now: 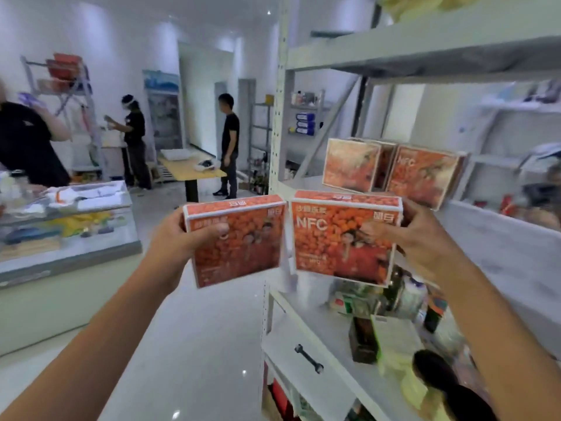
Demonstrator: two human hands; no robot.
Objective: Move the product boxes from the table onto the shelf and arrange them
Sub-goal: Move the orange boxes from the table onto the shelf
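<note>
— Two in the air?
— Yep. Left hand (179, 235) grips left box (239, 247), 9 o'clock; right hand (422, 238) grips right box (343, 238), 3 o'clock. Shelf boxes (425, 174) stand on shelf (501, 247), 1 o'clock.

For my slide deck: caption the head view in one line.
Left hand and right hand hold two orange product boxes before the shelf where matching boxes stand.

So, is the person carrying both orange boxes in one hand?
No, the left hand grips the left orange box and the right hand grips the right orange box, side by side.
</note>
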